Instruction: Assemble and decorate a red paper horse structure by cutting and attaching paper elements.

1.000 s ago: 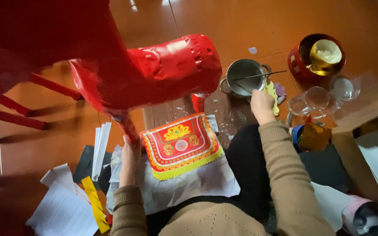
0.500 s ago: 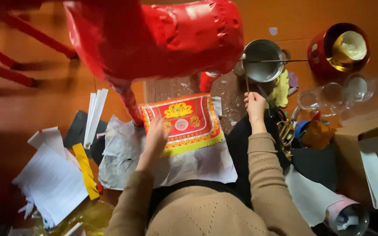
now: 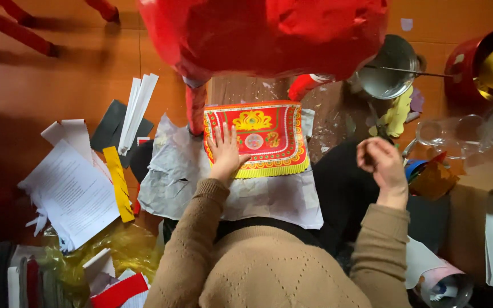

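One left hand [image 3: 225,149] flat on ornate paper [image 3: 258,137]

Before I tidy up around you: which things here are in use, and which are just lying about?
In use:
left hand flat on the red and gold decorated sheet
grey paper beneath it
right hand, loosely curled, nothing visibly held

Lying about:
printed pages
yellow strip
metal bowl
clear glasses

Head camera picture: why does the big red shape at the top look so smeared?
In the head view the red paper figure sits closest to the lens, soft and out of focus; the patterned sheet under the left hand is sharper; the right hand looks slightly blurred.
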